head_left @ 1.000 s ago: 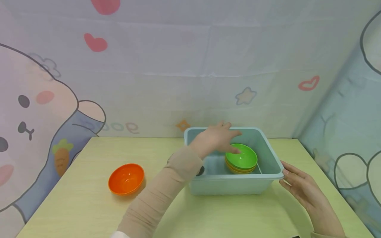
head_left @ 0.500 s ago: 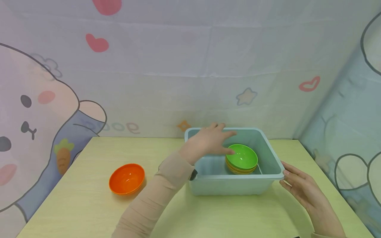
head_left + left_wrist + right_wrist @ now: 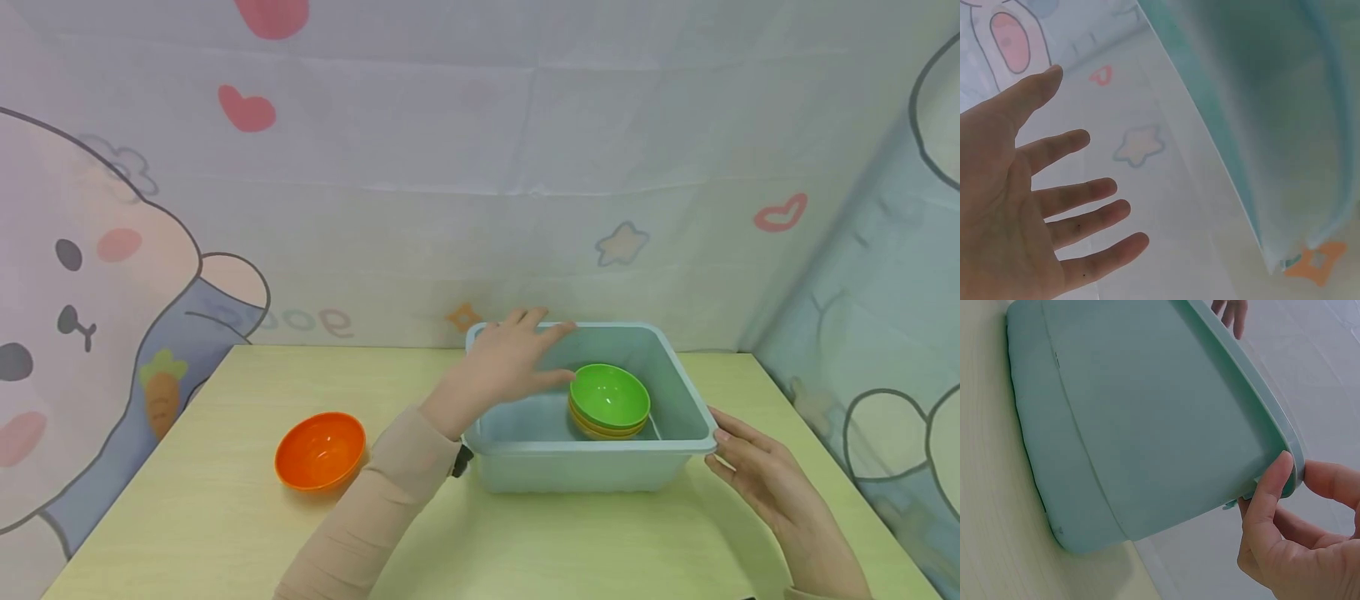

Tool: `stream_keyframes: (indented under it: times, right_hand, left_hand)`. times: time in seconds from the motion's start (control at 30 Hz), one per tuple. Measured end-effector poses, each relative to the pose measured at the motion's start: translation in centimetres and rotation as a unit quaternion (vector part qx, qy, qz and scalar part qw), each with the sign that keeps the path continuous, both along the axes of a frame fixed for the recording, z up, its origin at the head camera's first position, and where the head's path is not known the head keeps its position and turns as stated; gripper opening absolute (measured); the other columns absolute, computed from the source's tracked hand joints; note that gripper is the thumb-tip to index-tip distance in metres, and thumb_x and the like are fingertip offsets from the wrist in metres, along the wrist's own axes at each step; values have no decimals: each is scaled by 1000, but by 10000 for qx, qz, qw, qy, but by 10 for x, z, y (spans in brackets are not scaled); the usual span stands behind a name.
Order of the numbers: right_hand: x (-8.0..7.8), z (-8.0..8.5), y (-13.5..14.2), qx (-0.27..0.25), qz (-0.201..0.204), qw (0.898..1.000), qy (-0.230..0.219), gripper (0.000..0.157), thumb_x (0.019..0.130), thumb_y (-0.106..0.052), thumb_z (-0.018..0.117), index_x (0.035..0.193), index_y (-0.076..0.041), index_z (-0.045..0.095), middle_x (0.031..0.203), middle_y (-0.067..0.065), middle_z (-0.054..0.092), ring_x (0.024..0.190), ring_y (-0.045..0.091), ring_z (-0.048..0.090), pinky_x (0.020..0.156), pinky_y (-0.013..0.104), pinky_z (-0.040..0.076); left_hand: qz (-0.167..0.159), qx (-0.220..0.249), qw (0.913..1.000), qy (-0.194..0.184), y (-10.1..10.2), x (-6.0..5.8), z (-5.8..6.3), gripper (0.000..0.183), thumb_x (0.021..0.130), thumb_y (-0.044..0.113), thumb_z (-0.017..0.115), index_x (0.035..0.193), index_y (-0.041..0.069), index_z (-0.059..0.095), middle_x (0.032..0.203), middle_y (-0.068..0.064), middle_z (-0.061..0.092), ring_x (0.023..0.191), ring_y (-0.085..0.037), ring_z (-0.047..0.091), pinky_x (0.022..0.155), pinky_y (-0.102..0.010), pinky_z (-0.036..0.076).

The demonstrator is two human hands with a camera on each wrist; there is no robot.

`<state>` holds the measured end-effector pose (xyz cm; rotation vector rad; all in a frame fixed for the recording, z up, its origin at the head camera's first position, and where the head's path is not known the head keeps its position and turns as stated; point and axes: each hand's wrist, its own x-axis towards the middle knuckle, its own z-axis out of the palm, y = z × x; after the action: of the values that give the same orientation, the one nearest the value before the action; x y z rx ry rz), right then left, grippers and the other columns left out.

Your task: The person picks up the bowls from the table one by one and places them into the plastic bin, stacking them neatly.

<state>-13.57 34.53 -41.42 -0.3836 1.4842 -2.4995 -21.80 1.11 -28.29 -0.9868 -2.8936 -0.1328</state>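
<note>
A light blue-green plastic tub stands at the back of the table. Inside it, toward the right, a shiny green bowl tops a stack with yellow bowls below. My left hand hovers over the tub's left part, holding nothing; the left wrist view shows its fingers spread beside the tub wall. With my right hand I hold the tub's front right corner, and in the right wrist view thumb and finger pinch its rim. An orange bowl sits upright on the table, left of the tub.
The pale wooden table ends at a printed cloth backdrop behind the tub. Another cloth side closes in the right edge, near my right hand. My left forearm passes between the orange bowl and the tub.
My left hand has drawn leftward over the tub, away from the green bowl, uncovering more of it. The right hand stays on the tub's corner; the bowls and tub stay put.
</note>
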Motion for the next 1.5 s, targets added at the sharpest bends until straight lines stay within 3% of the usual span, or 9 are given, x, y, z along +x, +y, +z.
stream_keyframes:
  times: [0.27, 0.47, 0.83, 1.13, 1.5]
  right_hand:
    - [-1, 0, 1, 49, 1, 10000, 60, 46, 101, 4, 30, 125, -15, 64, 120, -5, 65, 100, 7, 65, 83, 23, 54]
    - [-1, 0, 0, 19, 27, 10000, 48, 45, 101, 4, 30, 125, -15, 64, 121, -5, 65, 102, 8, 65, 84, 23, 54]
    - [0, -1, 1, -5, 68, 10000, 68, 46, 101, 4, 30, 126, -15, 64, 122, -5, 65, 102, 8, 65, 84, 24, 54]
    - [0, 0, 0, 57, 16, 10000, 31, 45, 101, 3, 31, 125, -16, 64, 121, -6, 65, 102, 7, 65, 84, 23, 54]
    - [0, 0, -1, 77, 17, 10000, 56, 45, 101, 3, 31, 125, -16, 64, 120, -5, 65, 101, 7, 65, 84, 23, 54]
  left_hand:
    - [32, 306, 9990, 321, -13, 7, -6, 64, 92, 59, 51, 148, 31, 36, 151, -8, 38, 138, -27, 40, 103, -53, 41]
    - [24, 667, 9967, 456, -22, 9, -18, 61, 93, 53, 54, 147, 27, 39, 148, -11, 42, 136, -32, 42, 108, -54, 36]
    - [258, 913, 9910, 949, -37, 11, -40, 56, 93, 50, 56, 141, 22, 48, 142, -12, 48, 131, -31, 47, 95, -51, 49]
    - [449, 1078, 9879, 1020, -50, 15, -54, 55, 92, 48, 59, 140, 22, 48, 141, -11, 48, 127, -32, 50, 91, -50, 51]
    - [804, 1006, 9895, 654, -66, 22, -66, 56, 94, 50, 54, 141, 21, 47, 144, -14, 46, 130, -36, 46, 93, -53, 48]
